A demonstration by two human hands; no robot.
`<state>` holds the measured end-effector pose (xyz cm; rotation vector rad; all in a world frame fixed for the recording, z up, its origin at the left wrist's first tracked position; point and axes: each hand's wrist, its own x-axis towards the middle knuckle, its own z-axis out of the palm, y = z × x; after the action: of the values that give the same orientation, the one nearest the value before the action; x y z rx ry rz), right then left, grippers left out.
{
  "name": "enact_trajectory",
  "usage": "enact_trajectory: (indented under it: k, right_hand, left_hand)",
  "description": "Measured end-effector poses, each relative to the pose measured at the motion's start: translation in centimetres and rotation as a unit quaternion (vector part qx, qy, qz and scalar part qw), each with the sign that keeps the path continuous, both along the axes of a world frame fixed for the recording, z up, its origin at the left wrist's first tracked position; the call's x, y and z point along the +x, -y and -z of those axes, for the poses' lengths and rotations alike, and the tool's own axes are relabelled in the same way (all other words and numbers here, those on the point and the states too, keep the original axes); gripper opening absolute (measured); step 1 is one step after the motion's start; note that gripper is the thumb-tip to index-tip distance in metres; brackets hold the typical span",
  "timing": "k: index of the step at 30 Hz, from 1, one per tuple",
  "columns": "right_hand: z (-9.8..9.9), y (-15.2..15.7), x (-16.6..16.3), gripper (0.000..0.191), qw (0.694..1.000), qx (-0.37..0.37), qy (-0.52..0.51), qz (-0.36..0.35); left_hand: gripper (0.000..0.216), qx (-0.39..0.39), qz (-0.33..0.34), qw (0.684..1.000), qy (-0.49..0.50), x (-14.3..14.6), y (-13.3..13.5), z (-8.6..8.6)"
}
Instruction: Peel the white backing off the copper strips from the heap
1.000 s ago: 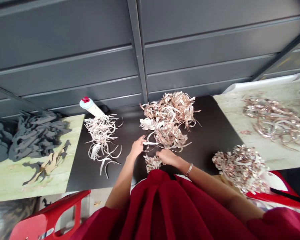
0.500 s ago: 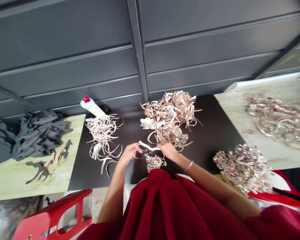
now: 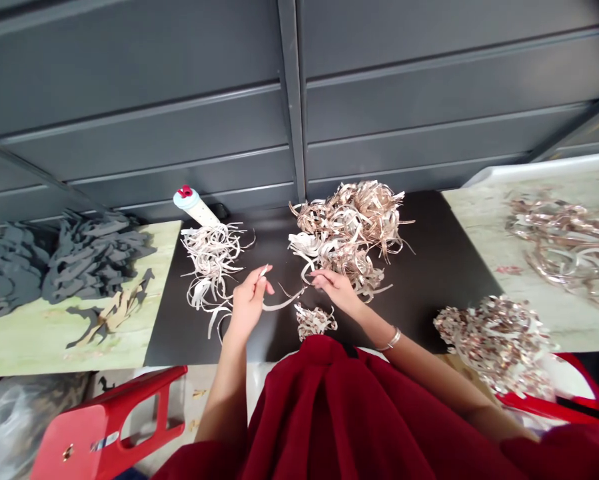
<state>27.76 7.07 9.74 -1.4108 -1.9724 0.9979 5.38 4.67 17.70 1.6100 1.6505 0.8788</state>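
Note:
My left hand (image 3: 249, 300) is closed on one end of a long pale strip (image 3: 282, 303) that sags across to my right hand (image 3: 335, 288), whose fingers pinch its other end at the foot of a heap of rose-gold curled strips (image 3: 352, 230). A flatter spread of white strips (image 3: 210, 263) lies left of my left hand. A small crumpled bunch of strips (image 3: 315, 321) sits near the table's front edge between my hands. A silver bangle (image 3: 392, 340) circles my right wrist.
All this lies on a black table (image 3: 429, 267). A glue bottle (image 3: 195, 205) with a red cap lies behind the white strips. Grey foam cut-outs (image 3: 79, 257) cover a board at left. More glittery strips (image 3: 494, 333) sit at right. A red stool (image 3: 104, 427) stands below left.
Both hands took hold of one strip and drew it out of the heap; my left hand moved left and raised its end, stretching the strip between the hands.

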Motion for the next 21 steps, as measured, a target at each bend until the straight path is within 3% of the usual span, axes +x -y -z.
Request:
enact_trajectory:
  k: [3, 7, 10, 14, 21]
  right_hand:
    - [-2.2, 1.5, -0.2, 0.028, 0.990, -0.028, -0.129, -0.044]
    - [-4.6, 2.9, -0.2, 0.019, 0.931, -0.105, -0.348, -0.015]
    - [-6.0, 3.3, -0.1, 0.017, 0.921, -0.109, -0.374, 0.026]
    - [-7.2, 3.8, 0.2, 0.015, 0.929, -0.071, -0.360, 0.041]
    - [-8.1, 3.9, 1.3, 0.024, 0.928, -0.075, -0.365, -0.016]
  left_hand:
    - [0.039, 0.013, 0.015, 1.000, -0.004, 0.7, 0.3, -1.3]
    - [0.037, 0.022, 0.014, 0.999, 0.023, 1.1, 0.6, -2.3]
    - [0.043, 0.018, -0.033, 0.994, 0.105, 1.7, 0.8, -2.4]
    - [0.045, -0.037, -0.078, 0.977, 0.196, 2.3, 1.4, -1.8]
    - [0.038, -0.075, -0.036, 0.975, 0.204, 2.9, 2.8, -1.3]
